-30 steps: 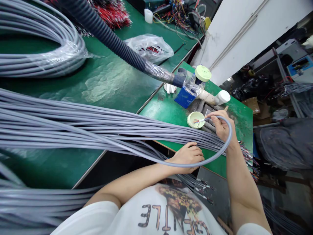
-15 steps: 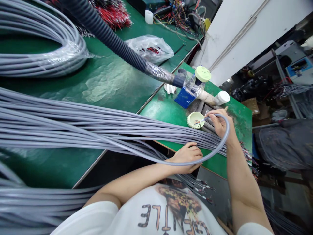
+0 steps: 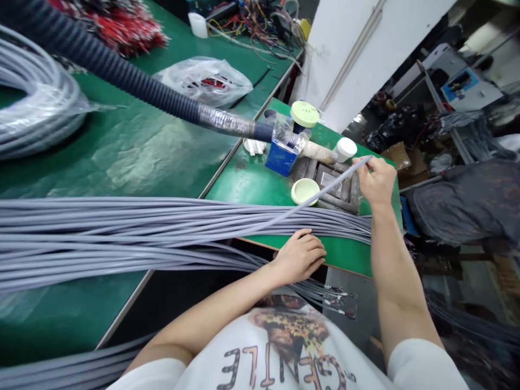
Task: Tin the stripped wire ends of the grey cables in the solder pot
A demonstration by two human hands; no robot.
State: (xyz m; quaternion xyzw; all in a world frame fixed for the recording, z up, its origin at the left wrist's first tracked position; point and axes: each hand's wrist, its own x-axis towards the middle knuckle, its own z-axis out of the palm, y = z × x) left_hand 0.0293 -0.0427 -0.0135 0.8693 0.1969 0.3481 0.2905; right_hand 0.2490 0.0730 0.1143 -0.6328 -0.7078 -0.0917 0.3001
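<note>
Grey cable [image 3: 333, 183] has swung off the tub [image 3: 299, 197]; R hand [image 3: 376, 176] grips it, right of tub. L hand [image 3: 299, 255], near side of tub, lies loose. Prob. post-dip step; next move likely needs slack w/o snagging.

- Grey cables [image 3: 162, 222]: smooth plastic sheath, slight sheen
- Green surface [image 3: 231, 184]: glossy, light glare
- Dark hose [image 3: 134, 81]: ribbed plastic; shiny tape wrap [image 3: 225, 118]
- Bag [image 3: 207, 81]: thin, crinkled clear plastic
- Tub [image 3: 305, 190]: smooth, looks plastic
- Shirt [image 3: 292, 344]: matt printed cloth

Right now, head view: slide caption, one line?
Right hand pinches a grey cable over the green table; left hand near the cable bundle.
</note>
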